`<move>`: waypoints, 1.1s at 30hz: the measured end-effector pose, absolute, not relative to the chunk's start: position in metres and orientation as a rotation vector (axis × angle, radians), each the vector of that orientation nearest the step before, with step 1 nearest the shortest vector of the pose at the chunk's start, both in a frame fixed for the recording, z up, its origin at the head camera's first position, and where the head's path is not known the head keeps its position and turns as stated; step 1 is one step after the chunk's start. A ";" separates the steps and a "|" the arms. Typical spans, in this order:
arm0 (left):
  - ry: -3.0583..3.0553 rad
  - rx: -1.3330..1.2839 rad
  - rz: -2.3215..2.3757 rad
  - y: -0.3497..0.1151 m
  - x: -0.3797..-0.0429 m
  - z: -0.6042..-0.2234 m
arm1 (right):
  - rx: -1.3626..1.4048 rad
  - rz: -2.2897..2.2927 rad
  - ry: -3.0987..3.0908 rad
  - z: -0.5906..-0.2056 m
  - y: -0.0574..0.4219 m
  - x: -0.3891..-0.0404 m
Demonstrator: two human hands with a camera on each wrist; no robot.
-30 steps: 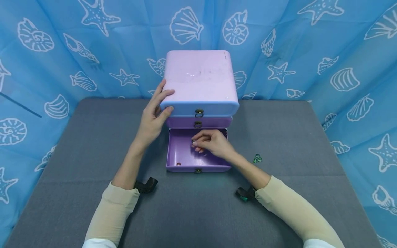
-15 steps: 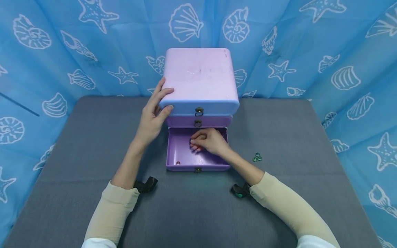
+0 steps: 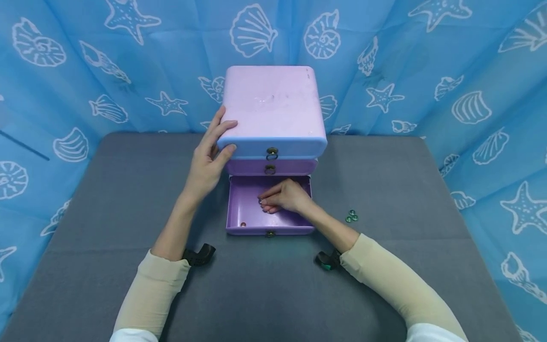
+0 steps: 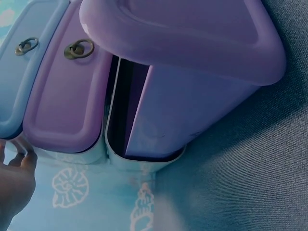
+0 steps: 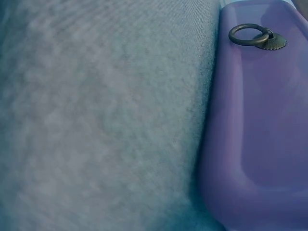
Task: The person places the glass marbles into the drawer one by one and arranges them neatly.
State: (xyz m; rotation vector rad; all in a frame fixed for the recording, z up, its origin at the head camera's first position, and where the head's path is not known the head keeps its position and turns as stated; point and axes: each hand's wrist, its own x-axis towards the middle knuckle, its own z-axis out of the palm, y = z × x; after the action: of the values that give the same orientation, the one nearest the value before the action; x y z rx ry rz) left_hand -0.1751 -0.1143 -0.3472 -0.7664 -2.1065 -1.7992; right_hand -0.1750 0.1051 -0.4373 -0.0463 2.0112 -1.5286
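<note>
We see the right hand (image 3: 287,196) over the pulled-out bottom drawer (image 3: 243,202), pinching a small, dark, shiny piece (image 3: 259,201) between thumb and fingers. It is too small for us to tell whether it touches the drawer floor. The left hand (image 3: 205,164) lies with fingers spread over the front left corner of the cabinet (image 3: 273,99), thumb on the blue front.

Our first worry is the pinch: so small and smooth a piece could slip out and roll, perhaps to the back edge, where the upper drawers would hide it. The reddish bead (image 3: 243,224) near the drawer's front left corner could be knocked loose by a sweeping finger. If the left hand pushes too hard, the cabinet could slide toward the tabletop's (image 3: 384,180) back edge. The three green pieces (image 3: 352,216), right of the drawer, lie near the forearm, so a careless withdrawal could scatter them.
</note>
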 end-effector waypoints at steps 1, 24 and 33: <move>-2.111 -0.770 -1.796 -0.114 -0.175 -0.347 | -0.038 -1.524 2.012 -0.437 0.105 -0.175; -2.081 -0.772 -1.778 -0.121 -0.193 -0.372 | -0.075 -1.603 1.964 -0.434 0.107 -0.175; -2.098 -0.756 -1.790 -0.116 -0.178 -0.351 | -0.226 -1.781 1.936 -0.423 0.117 -0.166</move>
State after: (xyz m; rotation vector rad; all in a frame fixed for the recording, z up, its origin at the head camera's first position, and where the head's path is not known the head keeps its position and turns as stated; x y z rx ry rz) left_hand -0.1783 -0.1162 -0.3509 -0.7564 -2.0980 -1.7901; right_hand -0.1658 0.1169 -0.4228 -0.2262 1.9358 -1.7812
